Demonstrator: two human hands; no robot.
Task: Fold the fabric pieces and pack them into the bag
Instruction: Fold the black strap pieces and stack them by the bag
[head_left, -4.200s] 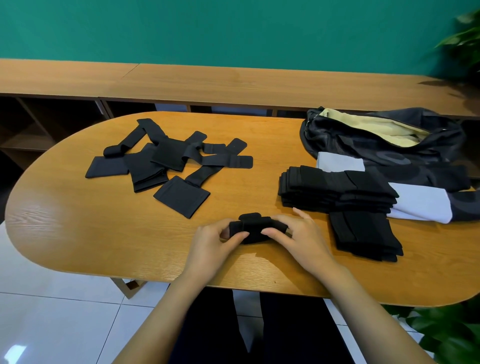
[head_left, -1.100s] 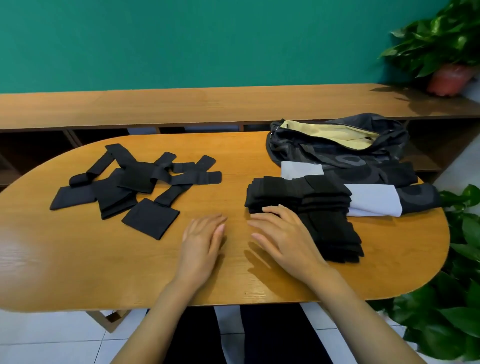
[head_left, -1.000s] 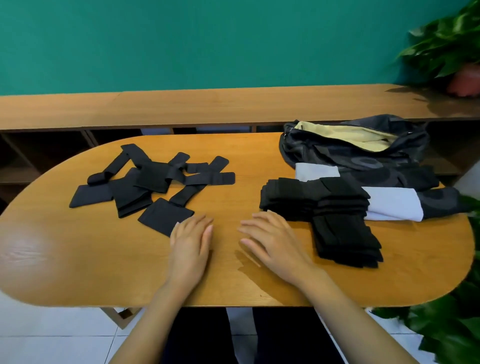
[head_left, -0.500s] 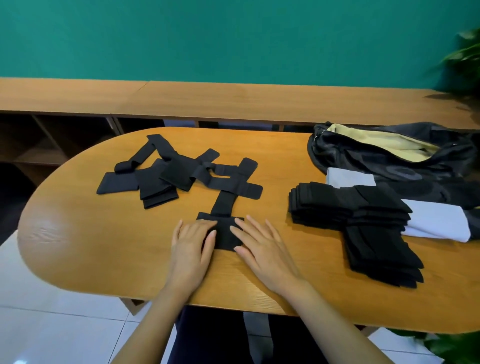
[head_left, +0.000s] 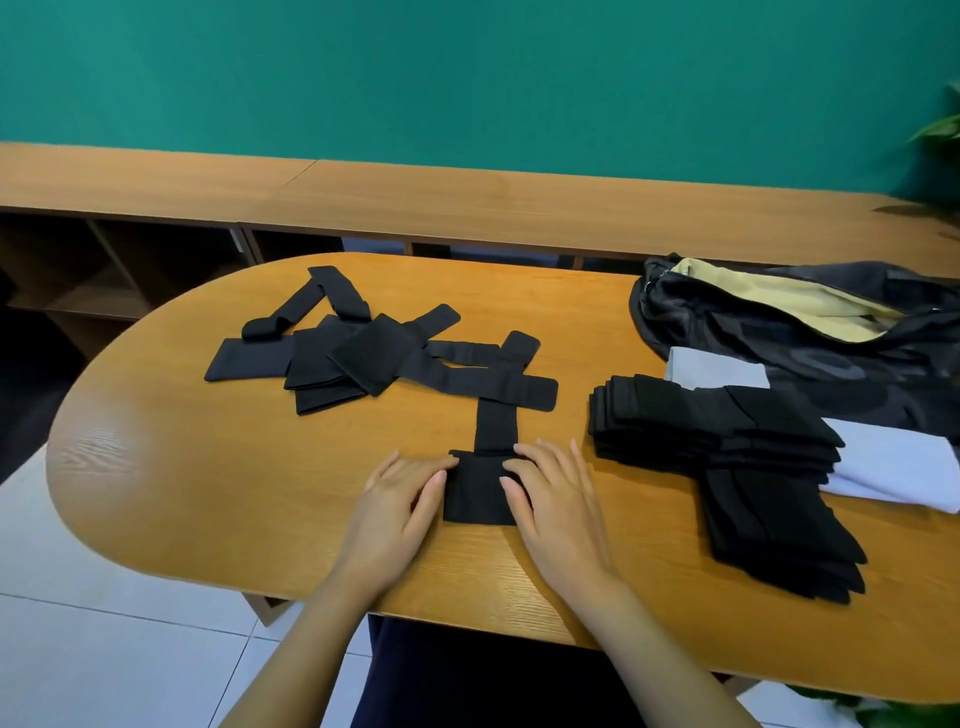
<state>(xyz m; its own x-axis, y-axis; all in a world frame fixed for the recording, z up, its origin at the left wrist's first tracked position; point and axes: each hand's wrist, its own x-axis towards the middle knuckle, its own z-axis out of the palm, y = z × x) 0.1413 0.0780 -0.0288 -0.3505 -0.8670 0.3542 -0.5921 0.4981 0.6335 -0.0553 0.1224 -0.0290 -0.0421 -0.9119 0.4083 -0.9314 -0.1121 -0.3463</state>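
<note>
One black fabric piece (head_left: 480, 483), a square pad with a narrow strap running away from me, lies flat near the table's front edge. My left hand (head_left: 400, 506) rests flat at its left edge. My right hand (head_left: 553, 499) lies flat on its right edge, fingers straight. Several unfolded black pieces (head_left: 363, 348) sprawl in a loose heap at the left rear. A stack of folded black pieces (head_left: 727, 452) sits to the right. Behind it the dark bag (head_left: 779, 332) lies open, showing a pale yellow lining.
The oval wooden table (head_left: 208, 467) has its front edge just under my wrists. White fabric (head_left: 893, 467) lies under the folded stack and the bag. A long wooden shelf unit (head_left: 467, 202) runs along the green wall. A plant's leaves (head_left: 940, 130) show at the far right.
Both hands left the folded stack, moved left, and drew one pad-and-strap piece out of the heap toward me. It now lies straight, with the hands flat on either side of its pad.
</note>
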